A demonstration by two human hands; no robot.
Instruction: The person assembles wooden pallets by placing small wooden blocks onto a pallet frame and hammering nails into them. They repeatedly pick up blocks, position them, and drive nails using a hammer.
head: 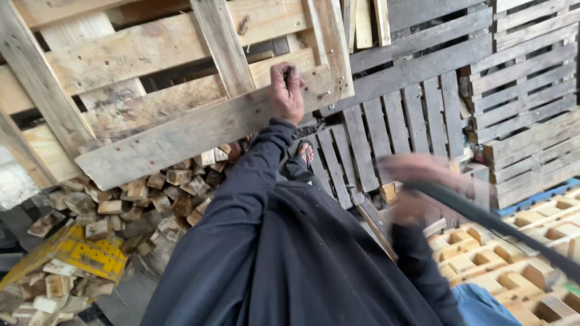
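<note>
- Up at the lower edge of the tilted wooden pallet (pixel 181 90), the person's left hand (pixel 286 90) is clenched over the bottom board, fingers curled round its edge, the dark sleeve stretched out towards it.
- Lower on the right, the right hand (pixel 417 187) is a blur; it seems closed on the black bar (pixel 495 226) that runs off towards the lower right corner, though the grip itself cannot be made out clearly.
- That pallet leans at an angle against the stack of grey pallets (pixel 423 102) behind it, raised above the heap of cut wood blocks (pixel 151 193) on the floor.
- More light-coloured pallets (pixel 513 253) lie flat near the right hand.
- To my eye, holding this well means keeping the left grip firm on the board's edge so the pallet does not swing, and keeping the bar clear of the gripping fingers.
- A yellow panel (pixel 90 256) lies among the blocks at lower left.
</note>
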